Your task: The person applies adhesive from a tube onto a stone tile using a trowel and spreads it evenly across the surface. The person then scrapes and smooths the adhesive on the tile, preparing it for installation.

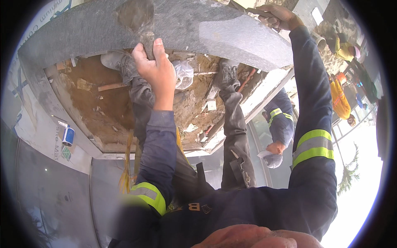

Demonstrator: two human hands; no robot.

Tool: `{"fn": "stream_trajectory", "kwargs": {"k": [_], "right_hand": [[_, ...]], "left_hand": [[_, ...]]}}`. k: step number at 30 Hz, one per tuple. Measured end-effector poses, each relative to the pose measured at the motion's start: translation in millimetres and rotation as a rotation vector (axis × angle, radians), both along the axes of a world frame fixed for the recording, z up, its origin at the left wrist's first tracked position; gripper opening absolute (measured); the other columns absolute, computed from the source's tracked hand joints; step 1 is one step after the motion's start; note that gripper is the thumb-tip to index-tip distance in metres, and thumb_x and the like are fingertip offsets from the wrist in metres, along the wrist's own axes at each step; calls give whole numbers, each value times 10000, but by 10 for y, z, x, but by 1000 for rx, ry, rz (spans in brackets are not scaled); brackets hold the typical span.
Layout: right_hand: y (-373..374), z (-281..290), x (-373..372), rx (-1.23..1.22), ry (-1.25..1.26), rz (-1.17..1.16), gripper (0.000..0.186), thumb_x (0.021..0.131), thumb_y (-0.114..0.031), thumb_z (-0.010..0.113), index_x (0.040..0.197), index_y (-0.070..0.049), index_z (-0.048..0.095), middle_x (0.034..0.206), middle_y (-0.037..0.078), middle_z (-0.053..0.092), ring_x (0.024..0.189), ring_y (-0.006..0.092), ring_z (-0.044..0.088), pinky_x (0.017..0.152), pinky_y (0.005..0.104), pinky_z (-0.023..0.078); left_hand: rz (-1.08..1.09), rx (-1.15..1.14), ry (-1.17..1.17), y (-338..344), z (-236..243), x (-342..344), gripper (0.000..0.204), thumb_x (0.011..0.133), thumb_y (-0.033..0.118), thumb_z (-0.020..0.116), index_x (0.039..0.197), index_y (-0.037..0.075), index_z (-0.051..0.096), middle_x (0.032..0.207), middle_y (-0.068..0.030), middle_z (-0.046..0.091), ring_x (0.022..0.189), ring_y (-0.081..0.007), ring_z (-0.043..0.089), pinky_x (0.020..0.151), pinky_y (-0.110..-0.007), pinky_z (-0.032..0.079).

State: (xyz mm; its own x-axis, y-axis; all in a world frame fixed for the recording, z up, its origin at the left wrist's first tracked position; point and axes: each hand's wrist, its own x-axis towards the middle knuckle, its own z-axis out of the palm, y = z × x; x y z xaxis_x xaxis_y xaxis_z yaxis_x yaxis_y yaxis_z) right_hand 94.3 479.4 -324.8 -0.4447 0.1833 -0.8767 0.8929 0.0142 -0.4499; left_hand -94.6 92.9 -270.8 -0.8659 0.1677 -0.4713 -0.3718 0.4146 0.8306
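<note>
My left hand [157, 76] grips the handle of a wide metal putty knife [135, 16], whose blade lies against the grey, coated face of a curved panel [74, 31] across the top of the view. A smoother, lighter grey patch [231, 37] covers the panel's right part. At the top right, my right hand [281, 18] is closed around a flat tool [257, 12] near the panel's edge; its far end is hard to make out. Below the panel, my booted feet [113, 62] are among dirt and debris, with a clear plastic bag [184, 74] between my legs.
A co-worker in dark clothing [281, 120] bends below my right arm. Others in yellow [343, 49] and orange [340, 99] work at the right. A blue can or roll [68, 136] lies on the white-covered ledge [53, 124] at left. Wood scraps [111, 87] litter the dirt.
</note>
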Motion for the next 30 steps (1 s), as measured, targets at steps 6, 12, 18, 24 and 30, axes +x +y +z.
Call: {"fn": "stream_trajectory", "kwargs": {"k": [6, 12, 18, 24, 30], "right_hand": [[44, -336, -390, 111, 442, 339, 437, 997, -330, 546, 1285, -42, 703, 1028, 106, 754, 786, 201, 670, 701, 375, 539], [-279, -233, -1231, -26, 145, 381, 455, 977, -144, 515, 1399, 3, 598, 1103, 181, 738, 775, 264, 710, 679, 402, 589], [-251, 83, -1361, -602, 440, -120, 422, 1022, -122, 496, 1426, -40, 585, 1180, 185, 708, 918, 291, 700, 774, 417, 586], [-1109, 826, -289, 231, 367, -311, 424, 1071, -351, 583, 1290, 7, 639, 840, 37, 669, 679, 90, 583, 633, 241, 475], [-1857, 353, 767, 710, 158, -492, 391, 1026, -292, 640, 1291, -7, 681, 1106, 167, 733, 962, 265, 720, 893, 371, 556]], "left_hand": [[-7, 8, -51, 96, 174, -70, 491, 1008, 175, 673, 1312, -142, 455, 1165, -177, 599, 824, -116, 564, 704, -271, 500], [6, -1, 74, -29, 13, -91, 502, 998, 157, 692, 1308, -157, 453, 1060, -133, 632, 715, -91, 575, 662, -245, 478], [39, 7, -17, 82, 194, -142, 517, 994, 155, 697, 1315, -162, 445, 1031, -122, 634, 708, -95, 577, 664, -248, 482], [52, -52, 1, 43, 134, -73, 502, 994, 162, 692, 1307, -152, 454, 961, -117, 645, 677, -87, 569, 619, -244, 473], [-28, -46, 21, 134, 136, 25, 433, 996, 161, 683, 1276, -114, 500, 949, -132, 686, 646, -96, 562, 612, -249, 467]]}}
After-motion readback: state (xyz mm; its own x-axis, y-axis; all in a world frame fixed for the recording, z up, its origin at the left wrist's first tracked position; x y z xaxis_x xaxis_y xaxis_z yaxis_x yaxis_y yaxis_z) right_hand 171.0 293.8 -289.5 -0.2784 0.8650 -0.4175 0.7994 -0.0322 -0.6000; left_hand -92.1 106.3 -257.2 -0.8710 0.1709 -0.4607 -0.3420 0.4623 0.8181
